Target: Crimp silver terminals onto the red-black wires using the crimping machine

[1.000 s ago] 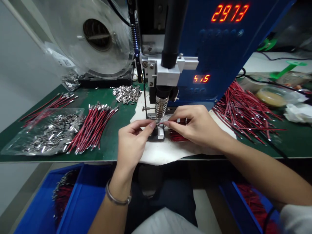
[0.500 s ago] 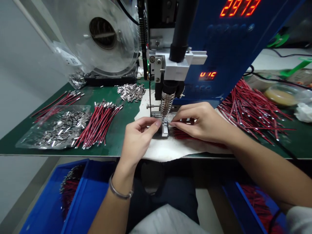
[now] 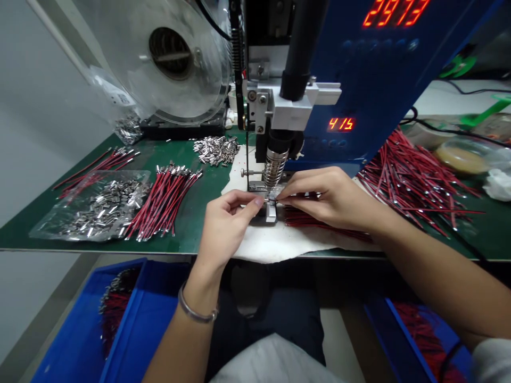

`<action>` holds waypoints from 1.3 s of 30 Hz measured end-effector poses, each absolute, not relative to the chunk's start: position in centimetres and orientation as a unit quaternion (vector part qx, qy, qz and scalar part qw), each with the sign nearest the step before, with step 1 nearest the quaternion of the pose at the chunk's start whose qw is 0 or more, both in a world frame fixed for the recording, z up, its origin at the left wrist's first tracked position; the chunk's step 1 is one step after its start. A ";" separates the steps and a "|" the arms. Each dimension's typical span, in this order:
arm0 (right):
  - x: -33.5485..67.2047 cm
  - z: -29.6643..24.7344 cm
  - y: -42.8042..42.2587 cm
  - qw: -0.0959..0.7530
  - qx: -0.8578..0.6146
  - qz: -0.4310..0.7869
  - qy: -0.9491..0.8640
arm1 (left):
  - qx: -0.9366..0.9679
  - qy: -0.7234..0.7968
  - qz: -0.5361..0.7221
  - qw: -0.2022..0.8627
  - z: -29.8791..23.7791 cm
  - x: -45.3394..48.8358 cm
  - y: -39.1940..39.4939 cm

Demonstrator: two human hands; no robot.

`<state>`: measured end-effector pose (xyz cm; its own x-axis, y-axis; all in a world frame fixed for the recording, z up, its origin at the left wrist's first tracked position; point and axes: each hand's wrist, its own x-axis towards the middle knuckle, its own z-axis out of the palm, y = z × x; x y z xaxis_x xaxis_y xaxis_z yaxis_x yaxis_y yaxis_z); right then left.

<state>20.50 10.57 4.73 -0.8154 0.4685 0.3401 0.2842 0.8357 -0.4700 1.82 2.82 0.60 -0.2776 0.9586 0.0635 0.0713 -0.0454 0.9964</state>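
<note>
the fingertips of the right hand (image 3: 333, 198) have edged slightly inward, the left hand (image 3: 225, 226) barely shifting, each grip pinching a thin piece (image 3: 268, 200) beneath the sprung head (image 3: 275, 167), near the middle of the front edge of the table (image 3: 190, 219), apparently an aligning step, calling next for steady fingers.

Left hand (image 3: 229, 226), right hand (image 3: 333, 197) pinch small part (image 3: 269, 200) under coiled tip (image 3: 275, 166); red wire bundle (image 3: 162, 205) lies on green tabletop (image 3: 189, 218).
</note>
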 end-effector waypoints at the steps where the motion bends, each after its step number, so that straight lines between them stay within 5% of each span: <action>1: 20.5 4.7 10.6 0.226 -0.202 0.204 -0.931 | 0.455 0.568 0.562 0.394 0.6 1.8 2.8; 39: 19.8 4.1 10.2 0.272 -0.243 0.229 -0.903 | 0.460 0.568 0.576 0.365 0.3 1.9 2.6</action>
